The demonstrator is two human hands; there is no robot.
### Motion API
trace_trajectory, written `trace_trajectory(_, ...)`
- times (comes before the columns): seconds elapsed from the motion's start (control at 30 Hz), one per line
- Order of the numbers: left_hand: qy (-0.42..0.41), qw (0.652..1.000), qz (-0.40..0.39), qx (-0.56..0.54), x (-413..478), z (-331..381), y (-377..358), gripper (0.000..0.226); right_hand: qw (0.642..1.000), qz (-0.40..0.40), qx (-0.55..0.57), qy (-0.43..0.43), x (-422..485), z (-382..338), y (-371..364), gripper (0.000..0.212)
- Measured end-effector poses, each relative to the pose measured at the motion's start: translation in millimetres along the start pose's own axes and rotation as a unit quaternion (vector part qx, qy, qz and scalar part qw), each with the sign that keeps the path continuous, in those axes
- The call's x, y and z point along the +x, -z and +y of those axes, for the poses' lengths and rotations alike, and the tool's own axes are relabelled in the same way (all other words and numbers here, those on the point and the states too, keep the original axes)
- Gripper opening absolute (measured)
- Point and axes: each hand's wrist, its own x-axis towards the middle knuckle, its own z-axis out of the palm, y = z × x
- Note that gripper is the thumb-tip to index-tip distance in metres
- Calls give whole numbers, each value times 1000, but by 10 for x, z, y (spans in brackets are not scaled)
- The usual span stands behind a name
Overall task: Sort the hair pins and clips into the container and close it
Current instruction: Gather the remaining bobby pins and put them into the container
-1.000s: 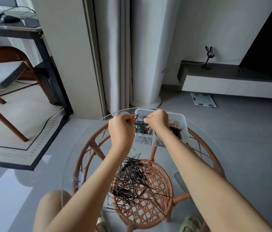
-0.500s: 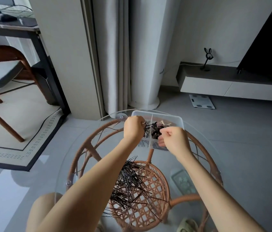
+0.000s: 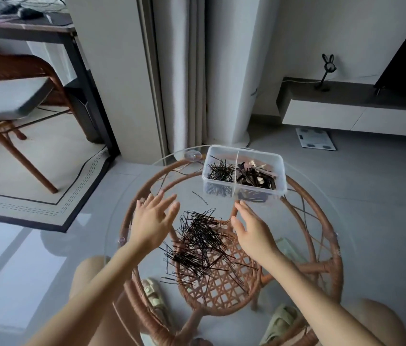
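Note:
A clear two-part plastic container stands at the far side of the round glass table. Its left half holds black hair pins; its right half holds dark and beige clips. A loose pile of black hair pins lies on the glass in the middle. One stray pin lies between pile and container. My left hand hovers left of the pile, fingers spread and empty. My right hand hovers right of the pile, also spread and empty. No lid is in view.
Under the glass sits a rattan frame. My knees and slippers show below the table. A wooden chair and dark desk stand at the left, a curtain behind, a low TV shelf and a scale at the right.
Both hands have left the container and drawn back toward me. They now hang spread on either side of the loose pin pile. More pins lie in the container's left half.

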Motion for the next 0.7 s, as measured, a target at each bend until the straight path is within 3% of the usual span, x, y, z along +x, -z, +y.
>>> trace_trajectory(0.07,-2,998,-54,30,-103,-50,-204,66,998,-23,-57,5,48,-18,-210,51)
trace_trajectory(0.23,-24,997,-47,49,251,154,-458,63,991,8,-135,19,279,-196,-516,52)
trace_trajectory(0.37,-79,992,-84,41,444,214,-536,54,991,-17,-101,83,287,-265,-572,45)
trace_trajectory(0.53,-120,983,-75,-117,141,174,-439,44,991,-57,-5,120,14,-249,-395,41)
trace_trajectory(0.7,-125,964,-115,-202,-378,169,-216,43,980,-121,77,138,-429,-151,-68,39)
